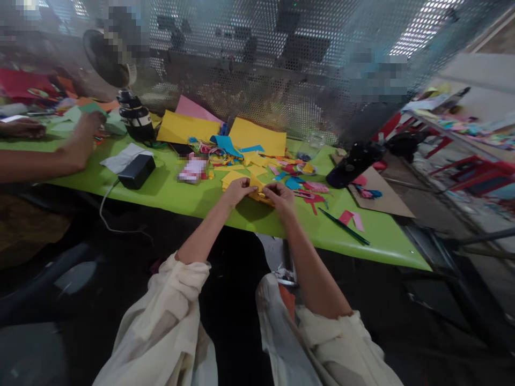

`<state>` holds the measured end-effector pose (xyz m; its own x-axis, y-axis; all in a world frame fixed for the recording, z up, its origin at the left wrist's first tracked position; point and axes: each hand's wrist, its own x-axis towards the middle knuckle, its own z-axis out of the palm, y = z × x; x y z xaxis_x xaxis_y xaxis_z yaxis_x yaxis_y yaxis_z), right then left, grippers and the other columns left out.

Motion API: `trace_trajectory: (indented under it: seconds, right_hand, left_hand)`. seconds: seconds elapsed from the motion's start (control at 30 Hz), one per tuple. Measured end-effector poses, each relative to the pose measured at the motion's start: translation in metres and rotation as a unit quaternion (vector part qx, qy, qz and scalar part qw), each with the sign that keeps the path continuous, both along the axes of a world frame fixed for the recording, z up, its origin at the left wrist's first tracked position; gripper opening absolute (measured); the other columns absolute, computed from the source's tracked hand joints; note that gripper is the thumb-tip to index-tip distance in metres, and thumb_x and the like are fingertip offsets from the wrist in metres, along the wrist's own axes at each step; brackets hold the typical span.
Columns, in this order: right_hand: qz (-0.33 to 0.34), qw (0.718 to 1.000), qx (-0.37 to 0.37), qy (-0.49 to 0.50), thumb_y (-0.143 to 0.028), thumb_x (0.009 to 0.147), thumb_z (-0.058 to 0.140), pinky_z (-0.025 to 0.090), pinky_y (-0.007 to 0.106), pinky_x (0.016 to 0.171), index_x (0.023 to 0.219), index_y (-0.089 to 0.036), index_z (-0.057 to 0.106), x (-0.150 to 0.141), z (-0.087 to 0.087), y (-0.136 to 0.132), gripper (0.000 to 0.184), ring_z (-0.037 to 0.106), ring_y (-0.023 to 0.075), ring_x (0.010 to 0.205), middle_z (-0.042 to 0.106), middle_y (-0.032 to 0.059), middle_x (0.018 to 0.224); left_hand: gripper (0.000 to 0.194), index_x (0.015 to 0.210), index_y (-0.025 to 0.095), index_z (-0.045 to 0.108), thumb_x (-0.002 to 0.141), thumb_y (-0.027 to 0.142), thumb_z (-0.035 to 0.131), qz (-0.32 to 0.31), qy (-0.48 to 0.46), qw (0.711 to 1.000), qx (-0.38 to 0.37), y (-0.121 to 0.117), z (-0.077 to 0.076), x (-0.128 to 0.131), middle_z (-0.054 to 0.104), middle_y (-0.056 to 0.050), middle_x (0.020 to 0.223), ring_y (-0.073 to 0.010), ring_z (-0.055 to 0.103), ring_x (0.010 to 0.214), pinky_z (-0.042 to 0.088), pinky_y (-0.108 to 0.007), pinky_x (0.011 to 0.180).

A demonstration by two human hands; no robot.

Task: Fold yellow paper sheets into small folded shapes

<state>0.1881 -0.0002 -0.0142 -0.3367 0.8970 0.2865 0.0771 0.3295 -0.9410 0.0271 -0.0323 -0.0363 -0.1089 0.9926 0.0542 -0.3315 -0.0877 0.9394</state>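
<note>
Both hands meet over the front part of the green-covered table point(181, 195). My left hand point(237, 192) pinches a small piece of yellow paper point(256, 183) between thumb and fingers. From the other side, my right hand point(280, 195) is closed on the same yellow piece, its fingertips close to the left thumb. Under and beside the left hand lie more yellow paper pieces point(230, 178). Beyond the hands are scattered paper scraps in yellow, blue and pink. The fingers partly hide the held paper, so its exact shape cannot be made out.
Large yellow sheets point(257, 134) lean at the back beside a glass jar point(311, 146). On the right are a green pencil point(344, 226), a dark bottle point(354, 166) and cardboard point(382, 193). A black power adapter point(137, 171) sits left, near another person's arm point(60, 161).
</note>
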Motion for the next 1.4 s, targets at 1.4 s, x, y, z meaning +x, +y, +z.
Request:
trace_trajectory:
  seconds: [1.4]
  right_hand:
    - [0.034,0.981,0.174,-0.079,-0.029,0.071,0.070,0.053,0.037,0.078,0.075,-0.024,0.072,0.002,0.004,-0.004,0.007,0.061,0.0193,0.080,0.065,0.0032,0.082]
  left_hand:
    - [0.021,0.077,0.013,0.068,0.064,0.024,0.080,-0.012,-0.003,1.000,-0.013,-0.007,0.007,-0.002,0.068,0.000,0.070,-0.0097,0.059,0.063,0.047,-0.024,0.066]
